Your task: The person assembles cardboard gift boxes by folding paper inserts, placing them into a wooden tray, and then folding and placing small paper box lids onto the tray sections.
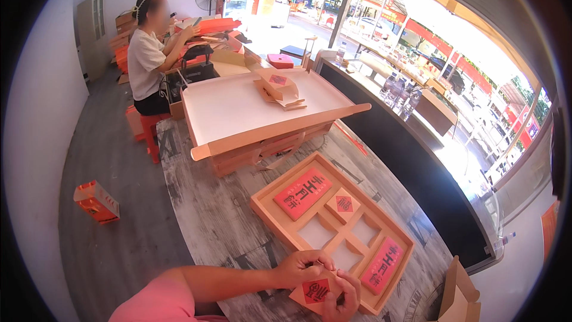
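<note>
My left hand (pixel 302 267) and my right hand (pixel 345 299) are both closed on a small kraft-paper box (pixel 302 296) with a red diamond label on top. Their fingertips meet at its upper edge. Just beyond lies a shallow cardboard gift tray (pixel 265 219) split into compartments. A flat red packet (pixel 302 193) fills its far-left section, and another red packet (pixel 382 266) its near-right one. Between them, one small compartment holds a matching labelled box (pixel 344 204); three others show bare bottoms.
A large white-lined cardboard lid (pixel 229 110) rests on stacked boxes, with small folded boxes (pixel 279 87) on it. An open carton (pixel 457 292) stands at the lower right. A seated person (pixel 147 62) works at the far left. A red-printed carton (pixel 97 203) is on the floor.
</note>
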